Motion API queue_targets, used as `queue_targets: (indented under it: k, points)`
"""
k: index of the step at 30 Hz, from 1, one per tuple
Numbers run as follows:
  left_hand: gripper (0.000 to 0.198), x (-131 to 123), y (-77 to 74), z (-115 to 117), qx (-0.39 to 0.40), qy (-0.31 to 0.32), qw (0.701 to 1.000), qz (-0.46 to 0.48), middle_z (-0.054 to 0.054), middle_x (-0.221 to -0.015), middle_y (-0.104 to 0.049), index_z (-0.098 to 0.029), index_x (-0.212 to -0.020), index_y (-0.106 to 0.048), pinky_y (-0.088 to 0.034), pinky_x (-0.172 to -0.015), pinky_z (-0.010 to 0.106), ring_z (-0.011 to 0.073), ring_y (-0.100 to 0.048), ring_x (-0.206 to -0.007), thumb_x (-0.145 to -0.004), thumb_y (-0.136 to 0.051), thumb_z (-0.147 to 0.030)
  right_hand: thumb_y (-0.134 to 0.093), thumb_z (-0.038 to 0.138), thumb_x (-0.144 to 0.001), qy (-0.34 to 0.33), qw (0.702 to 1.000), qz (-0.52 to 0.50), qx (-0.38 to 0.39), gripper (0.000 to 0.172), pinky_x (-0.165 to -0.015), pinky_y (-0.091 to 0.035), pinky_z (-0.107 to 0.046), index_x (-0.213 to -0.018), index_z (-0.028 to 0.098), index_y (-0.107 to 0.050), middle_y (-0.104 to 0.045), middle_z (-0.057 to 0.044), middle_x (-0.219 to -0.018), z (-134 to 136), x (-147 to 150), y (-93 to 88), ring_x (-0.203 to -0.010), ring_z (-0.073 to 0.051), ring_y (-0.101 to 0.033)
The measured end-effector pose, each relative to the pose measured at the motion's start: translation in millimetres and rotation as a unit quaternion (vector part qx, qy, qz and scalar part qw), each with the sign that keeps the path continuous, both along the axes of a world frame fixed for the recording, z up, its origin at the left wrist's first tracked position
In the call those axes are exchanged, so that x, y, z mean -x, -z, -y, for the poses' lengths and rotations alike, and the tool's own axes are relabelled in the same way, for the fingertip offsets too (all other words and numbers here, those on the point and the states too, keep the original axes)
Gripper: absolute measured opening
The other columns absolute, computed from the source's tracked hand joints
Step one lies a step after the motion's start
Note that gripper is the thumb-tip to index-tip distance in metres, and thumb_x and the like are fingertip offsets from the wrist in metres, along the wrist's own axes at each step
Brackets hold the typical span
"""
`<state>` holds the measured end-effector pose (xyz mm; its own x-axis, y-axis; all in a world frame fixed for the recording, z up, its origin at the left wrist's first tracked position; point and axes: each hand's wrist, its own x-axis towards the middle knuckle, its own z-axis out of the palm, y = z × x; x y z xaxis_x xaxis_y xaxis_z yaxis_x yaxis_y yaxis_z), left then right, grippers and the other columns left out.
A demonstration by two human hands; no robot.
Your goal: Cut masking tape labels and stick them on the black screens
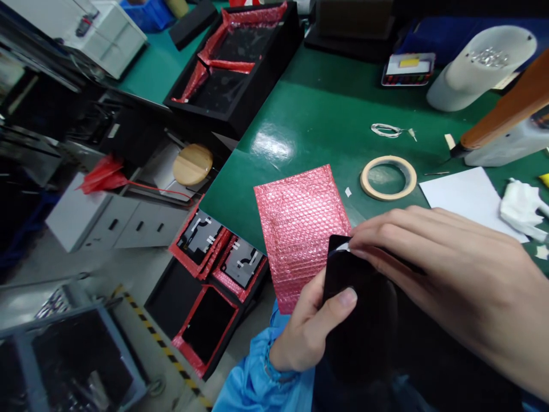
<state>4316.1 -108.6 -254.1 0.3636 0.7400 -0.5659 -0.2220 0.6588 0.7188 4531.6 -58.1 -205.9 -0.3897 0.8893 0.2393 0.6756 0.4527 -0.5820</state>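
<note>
My left hand is closed on the edge of a glossy black panel, thumb lying across its face. The panel is held tilted in front of me, and its lower part fades into dark clothing. At the top edge of the panel, fingers of my right hand pinch together on a small white tab. What the tab is fixed to I cannot make out. Behind both hands, a pink bubble-wrap pouch lies flat on the green table and overhangs its front edge.
A tape roll, white paper, coiled wire and a white cup lie to the right. An orange-brown handled tool stands there. At left, a black tray and a lower box hold panels in pink wrap.
</note>
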Motion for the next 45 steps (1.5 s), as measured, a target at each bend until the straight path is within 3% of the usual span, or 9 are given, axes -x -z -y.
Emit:
queue_targets:
  k: [6, 9, 13, 19, 25, 30, 37, 41, 45]
  points:
    - [0.064, -3.6, 6.5, -0.9, -0.006, -0.002, 0.999, 0.043, 0.008, -0.11, -0.087, -0.021, -0.137, -0.088, -0.063, -0.1, 0.038, 0.0287, -0.078, -0.107, -0.096, -0.092, -0.07, -0.054, 0.036, -0.122, -0.008, 1.0, 0.002, -0.03, 0.022, -0.072, -0.056, -0.041, -0.118, 0.029, -0.075, -0.082, -0.006, -0.104, -4.7, 0.4, 3.7, -0.086, -0.027, -0.077]
    - [0.068, -2.3, 14.7, 0.8, -0.025, 0.017, 0.999, 0.02, 0.007, -0.102, -0.083, -0.019, -0.132, -0.088, -0.061, -0.086, 0.035, 0.025, -0.073, -0.093, -0.093, -0.091, -0.074, -0.055, 0.034, -0.123, -0.015, 0.999, -0.022, -0.021, 0.023, -0.071, -0.055, -0.038, -0.114, 0.027, -0.074, -0.081, -0.004, -0.098, -6.9, 0.2, 2.3, -0.082, -0.025, -0.077]
    - [0.072, 0.5, 17.7, -1.2, -0.061, 0.028, 0.995, -0.072, 0.005, -0.089, -0.074, -0.019, -0.107, -0.088, -0.054, -0.074, 0.033, 0.0215, -0.061, -0.082, -0.091, -0.082, -0.089, -0.055, 0.036, -0.123, -0.055, 0.996, -0.052, 0.039, 0.026, -0.065, -0.053, -0.033, -0.108, 0.026, -0.073, -0.08, -0.003, -0.091, -5.5, 1.5, -1.2, -0.075, -0.021, -0.075]
    - [0.087, 4.1, 11.8, -4.8, -0.14, 0.063, 0.978, -0.143, -0.002, -0.066, -0.044, -0.024, -0.068, -0.055, -0.04, -0.062, 0.033, 0.0152, -0.04, -0.065, -0.095, -0.055, -0.107, -0.061, 0.044, -0.122, -0.075, 0.99, -0.072, 0.091, 0.026, -0.064, -0.055, -0.031, -0.107, 0.027, -0.073, -0.079, 0.0, -0.089, -2.1, 4.5, -6.1, -0.073, -0.019, -0.075]
    - [0.056, 3.5, 20.8, 17.1, -0.212, 0.031, 0.937, -0.277, 0.008, -0.101, -0.082, -0.027, -0.114, -0.086, -0.06, -0.099, 0.042, 0.0296, -0.071, -0.096, -0.112, -0.061, -0.076, -0.055, 0.039, -0.123, -0.094, 0.991, -0.002, 0.092, 0.027, -0.067, -0.057, -0.031, -0.103, 0.026, -0.069, -0.078, -0.002, -0.091, -0.2, 2.1, -6.3, -0.075, -0.02, -0.077]
    - [0.062, 1.1, 24.0, 14.8, -0.226, 0.097, 0.927, -0.282, 0.007, -0.082, -0.075, -0.026, -0.092, -0.08, -0.055, -0.087, 0.04, 0.0278, -0.066, -0.084, -0.116, -0.048, -0.073, -0.052, 0.031, -0.122, -0.108, 0.991, 0.037, 0.065, 0.024, -0.067, -0.057, -0.033, -0.105, 0.025, -0.069, -0.078, -0.004, -0.094, 2.1, 4.8, -12.6, -0.077, -0.021, -0.076]
    - [0.07, 2.0, 28.7, 6.8, -0.218, 0.094, 0.934, -0.267, 0.005, -0.082, -0.072, -0.026, -0.082, -0.069, -0.048, -0.084, 0.04, 0.0256, -0.06, -0.083, -0.112, -0.046, -0.085, -0.056, 0.043, -0.121, -0.123, 0.983, 0.012, 0.132, 0.028, -0.067, -0.055, -0.034, -0.104, 0.027, -0.07, -0.078, -0.003, -0.092, -15.3, -18.6, -24.5, -0.076, -0.022, -0.073]
    - [0.085, 7.2, 36.3, 1.7, -0.175, 0.045, 0.949, -0.257, 0.001, -0.071, -0.059, -0.027, -0.07, -0.054, -0.044, -0.075, 0.037, 0.0211, -0.051, -0.075, -0.1, -0.044, -0.105, -0.058, 0.05, -0.121, -0.107, 0.991, 0.07, 0.036, 0.028, -0.078, -0.051, -0.039, -0.114, 0.027, -0.072, -0.081, -0.005, -0.101, -53.8, -43.2, -2.7, -0.083, -0.024, -0.073]
    - [0.089, 12.0, 37.0, -0.1, -0.164, -0.001, 0.954, -0.252, -0.001, -0.072, -0.057, -0.025, -0.07, -0.056, -0.044, -0.076, 0.036, 0.0192, -0.05, -0.075, -0.092, -0.049, -0.111, -0.049, 0.041, -0.121, -0.043, 0.957, 0.286, -0.001, 0.032, -0.088, -0.043, -0.047, -0.109, 0.022, -0.071, -0.077, -0.016, -0.111, -102.5, -34.2, 42.0, -0.104, -0.035, -0.068]
